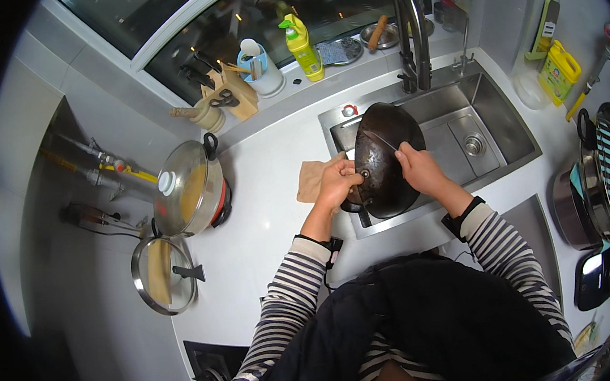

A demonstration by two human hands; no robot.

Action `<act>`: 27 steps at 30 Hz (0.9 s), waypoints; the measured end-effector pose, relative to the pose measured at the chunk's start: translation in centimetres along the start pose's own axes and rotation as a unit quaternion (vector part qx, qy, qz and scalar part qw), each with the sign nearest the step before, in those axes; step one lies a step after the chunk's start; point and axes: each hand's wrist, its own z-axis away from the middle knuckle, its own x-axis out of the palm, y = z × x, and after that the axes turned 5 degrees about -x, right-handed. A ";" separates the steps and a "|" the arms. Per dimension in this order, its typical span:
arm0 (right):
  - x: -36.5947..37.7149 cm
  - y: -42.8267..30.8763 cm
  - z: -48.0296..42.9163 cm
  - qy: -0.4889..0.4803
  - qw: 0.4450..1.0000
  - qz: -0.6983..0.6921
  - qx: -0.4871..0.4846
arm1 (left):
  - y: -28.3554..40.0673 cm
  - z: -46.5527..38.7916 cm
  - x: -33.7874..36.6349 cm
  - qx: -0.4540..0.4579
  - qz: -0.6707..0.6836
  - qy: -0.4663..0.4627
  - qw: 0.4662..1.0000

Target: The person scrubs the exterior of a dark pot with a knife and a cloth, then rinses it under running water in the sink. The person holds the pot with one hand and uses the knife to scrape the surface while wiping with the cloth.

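A dark, worn wok [385, 140] is tilted over the left part of the stainless steel sink [506, 159]. Its scuffed surface and a round metal fastener face up. My left hand [339, 182] grips the wok's left edge, thumb beside the fastener. A thin metal tool [382, 139] is held in my right hand [420, 167], its far end against the wok; its exact kind is unclear. Just below my left hand a dark handle [352, 206] juts from the wok. A brown cloth [312, 180] lies on the counter behind my left hand.
Behind the sink rises a dark faucet [414, 34]. A yellow pump bottle [303, 49], a utensil holder [265, 74] and a knife block [234, 93] line the sill. At left stands a glass-lidded pot [191, 192]; a dark pot [575, 205] is at right.
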 end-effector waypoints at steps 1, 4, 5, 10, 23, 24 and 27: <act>0.4 -0.5 -0.1 0.000 1.000 0.019 0.004 | -0.3 -0.1 -0.4 -0.002 0.003 -0.005 1.000; 1.5 -1.9 -0.4 0.008 0.999 0.043 0.027 | -1.3 -0.4 -1.5 -0.005 0.026 -0.020 0.999; 1.9 -2.4 -0.5 0.004 0.998 0.052 0.027 | -1.7 -0.4 -1.8 -0.011 0.031 -0.022 0.999; 3.8 -4.3 -0.8 0.003 0.993 0.116 0.034 | -3.2 -0.1 -3.1 -0.013 0.011 -0.035 0.999; 8.5 -4.4 1.2 0.095 0.981 0.135 0.104 | -8.2 -2.4 -4.4 0.041 0.021 -0.136 0.990; 8.7 -4.3 1.4 0.098 0.980 0.137 0.110 | -8.8 -2.7 -4.3 0.050 0.018 -0.143 0.988; 9.0 -3.9 1.4 0.097 0.974 0.145 0.144 | -10.3 -3.5 -4.0 0.067 0.001 -0.170 0.983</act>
